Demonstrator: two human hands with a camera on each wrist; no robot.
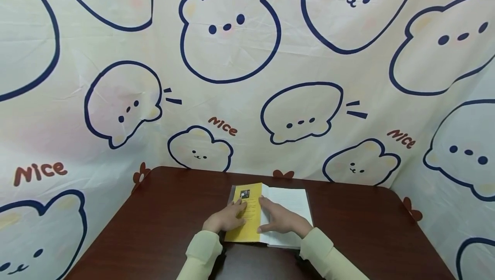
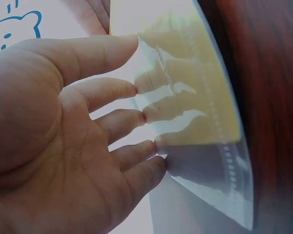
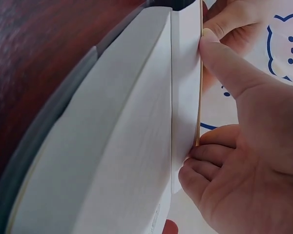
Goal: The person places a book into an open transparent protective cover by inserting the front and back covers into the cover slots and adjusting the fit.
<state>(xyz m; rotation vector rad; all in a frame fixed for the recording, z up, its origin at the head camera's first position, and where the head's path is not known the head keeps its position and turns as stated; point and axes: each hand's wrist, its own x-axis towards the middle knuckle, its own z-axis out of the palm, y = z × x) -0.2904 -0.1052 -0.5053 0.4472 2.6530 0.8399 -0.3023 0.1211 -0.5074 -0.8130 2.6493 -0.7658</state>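
Book [image 1: 290, 198] lies spread out on the dark brown table [image 1: 174, 211], low in the middle of the head view. Its left side is a bright yellow flap [image 1: 251, 224] with a small dark photo [image 1: 245, 194] near the top and lines of tiny words below it. I can't read the words. Its right side is a white page [image 1: 297, 207]. A strip of grey shows at the far left edge of the book. In the left wrist view a clear, shiny plastic cover [image 2: 239, 185] lies over the yellow, with a row of little marks near its edge. In the right wrist view the white pages make a thick, bent stack that fills the middle of the frame and runs down to the lower left.

The left hand [image 1: 226, 217] is on the yellow side. Its fingers are almost straight, a bit apart, and their tips touch the shiny plastic. It rests there and grips nothing. The right hand [image 1: 284, 220] is by the fold, where yellow meets white. Its thumb and fingers are wide apart, and their tips touch the edge of the paper near the right of the right wrist view. It presses there and does not squeeze. Both arms have pale yellow-green sleeves [image 1: 203, 250], at the bottom of the head view.
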